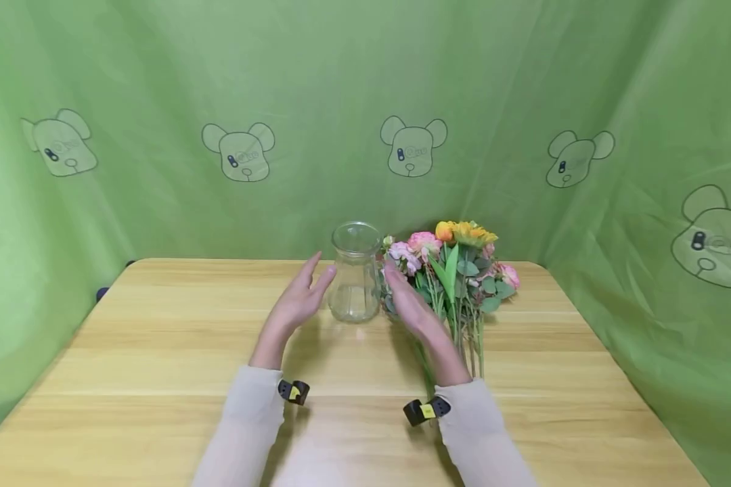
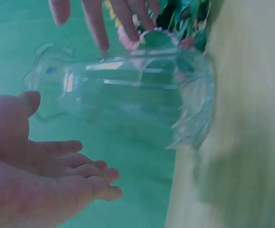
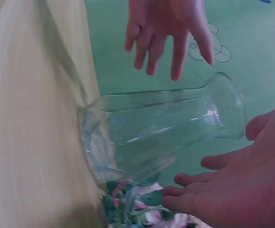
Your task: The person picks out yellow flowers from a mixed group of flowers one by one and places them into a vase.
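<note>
A clear glass vase (image 1: 355, 291) stands upright on the table between my two hands. To its left is my left hand (image 1: 295, 301), fingers extended, with a gap to the glass in the left wrist view. My right hand (image 1: 411, 301) is on the other side, its fingers straight and holding nothing. In the right wrist view the vase (image 3: 156, 128) shows between both hands, apart from the fingers. A bunch of flowers (image 1: 457, 270), pink, lilac, orange and yellow with green leaves, lies just right of the vase, partly hidden behind my right hand and forearm.
The wooden table (image 1: 158, 338) has rounded far corners. A green curtain (image 1: 317, 81) with bear-head outlines hangs behind it and along both sides. The flower stems (image 1: 476, 345) run toward the near edge, passing under my right forearm.
</note>
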A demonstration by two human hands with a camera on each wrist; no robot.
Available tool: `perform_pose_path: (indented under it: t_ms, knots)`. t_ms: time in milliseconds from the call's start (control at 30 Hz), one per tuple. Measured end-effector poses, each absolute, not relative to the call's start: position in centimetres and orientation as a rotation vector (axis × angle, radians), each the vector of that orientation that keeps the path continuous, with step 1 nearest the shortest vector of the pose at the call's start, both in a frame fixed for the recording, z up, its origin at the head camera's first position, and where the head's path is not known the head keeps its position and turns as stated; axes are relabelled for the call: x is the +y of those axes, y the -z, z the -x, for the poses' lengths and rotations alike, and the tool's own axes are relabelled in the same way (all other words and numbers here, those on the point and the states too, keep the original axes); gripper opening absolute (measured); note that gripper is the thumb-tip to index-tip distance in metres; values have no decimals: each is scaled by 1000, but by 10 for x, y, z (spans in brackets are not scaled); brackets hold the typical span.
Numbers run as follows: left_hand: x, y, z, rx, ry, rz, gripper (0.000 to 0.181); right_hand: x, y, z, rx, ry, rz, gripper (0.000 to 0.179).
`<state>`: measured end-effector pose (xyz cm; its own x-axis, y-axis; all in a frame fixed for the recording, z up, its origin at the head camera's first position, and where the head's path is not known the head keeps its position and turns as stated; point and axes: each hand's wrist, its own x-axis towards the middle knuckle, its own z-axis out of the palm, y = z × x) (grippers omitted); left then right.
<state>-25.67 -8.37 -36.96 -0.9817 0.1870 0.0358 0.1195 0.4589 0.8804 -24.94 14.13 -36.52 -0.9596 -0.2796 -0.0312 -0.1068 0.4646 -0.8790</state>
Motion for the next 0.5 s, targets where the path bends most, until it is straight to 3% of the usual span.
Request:
perform_pose_path:
  t_ms: [500]
  knots:
    - [-70,389,261,2427,-1726,-232,81,130,378,256,2490,1565,309,64]
